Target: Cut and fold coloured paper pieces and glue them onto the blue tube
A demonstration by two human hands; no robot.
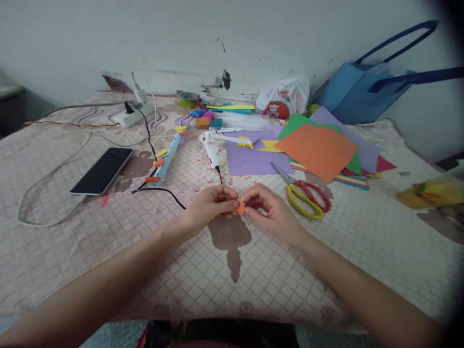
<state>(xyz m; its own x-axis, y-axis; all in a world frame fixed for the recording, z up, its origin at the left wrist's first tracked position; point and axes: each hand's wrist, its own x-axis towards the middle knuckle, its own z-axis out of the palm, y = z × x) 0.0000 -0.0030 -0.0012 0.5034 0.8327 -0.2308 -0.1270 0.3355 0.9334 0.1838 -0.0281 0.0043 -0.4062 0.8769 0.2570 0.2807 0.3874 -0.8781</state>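
Observation:
Between my two hands, above the near middle of the table, is a small orange paper piece (pixel 240 208). My left hand (pixel 213 203) pinches it between thumb and fingers. From the other side, the fingertips of my right hand (pixel 268 207) close on its right edge. A white glue gun (pixel 210 151) lies just beyond my hands, its black cord running toward me. To the left rests a light blue paper strip (pixel 169 155) with orange and yellow pieces along it. Scissors (pixel 302 193) with red and yellow handles lie right of my right hand.
Coloured paper sheets (pixel 317 150) are piled at the right, by a blue bag (pixel 362 92). A phone (pixel 103 171) on a charging cable lies left, before a power strip (pixel 132 115). A white plastic bag (pixel 284 96) stands by the wall. Orange scraps dot the tablecloth (pixel 282 275).

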